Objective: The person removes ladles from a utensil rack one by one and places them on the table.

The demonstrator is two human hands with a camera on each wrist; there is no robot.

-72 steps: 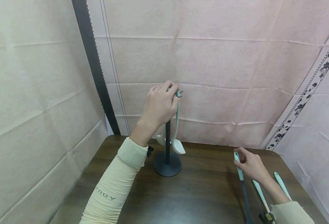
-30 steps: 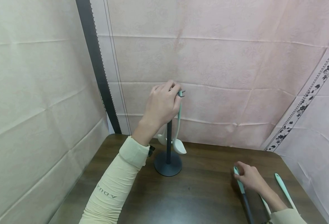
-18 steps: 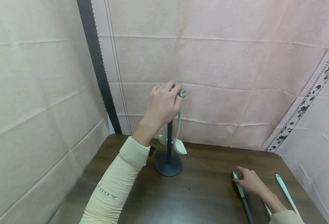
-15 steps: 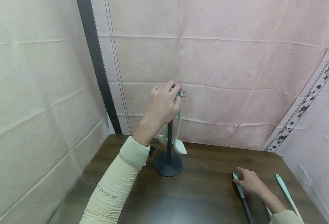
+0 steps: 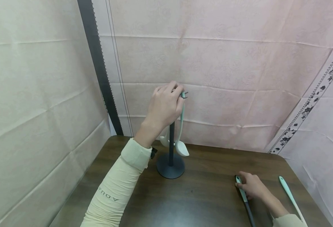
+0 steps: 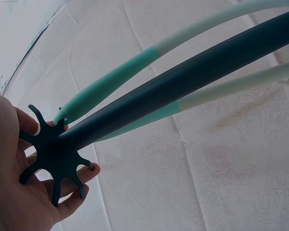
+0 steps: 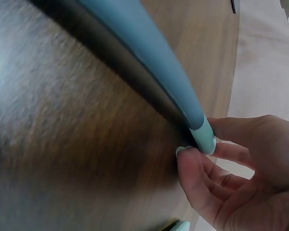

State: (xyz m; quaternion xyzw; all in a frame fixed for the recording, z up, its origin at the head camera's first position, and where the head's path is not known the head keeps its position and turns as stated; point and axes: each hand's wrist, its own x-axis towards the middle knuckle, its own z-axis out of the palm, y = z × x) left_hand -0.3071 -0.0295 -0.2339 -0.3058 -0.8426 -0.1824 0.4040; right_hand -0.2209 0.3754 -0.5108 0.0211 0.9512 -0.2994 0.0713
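My left hand (image 5: 165, 105) grips the hooked top of a dark utensil stand (image 5: 171, 142) from above. In the left wrist view its hook wheel (image 6: 55, 151) lies against the palm, fingers bent around it. A white ladle (image 5: 182, 148) with a mint-green handle hangs from one hook. Another pale utensil (image 5: 164, 140) hangs behind the post, partly hidden. At the right, my right hand (image 5: 253, 185) pinches the mint-green handle of a utensil with a blue-grey shaft (image 7: 159, 62). That handle is low over the tabletop; the utensil's working end is out of view.
Right of my right hand, a utensil with a mint-green handle (image 5: 287, 188) lies on the brown table (image 5: 206, 186). Another pale handle is mostly hidden under the right forearm. Cloth hangings (image 5: 220, 69) stand behind the table and on both sides.
My right hand has moved toward me with the blue-grey utensil, lowering its handle toward the table. The left hand keeps its hold on the stand.
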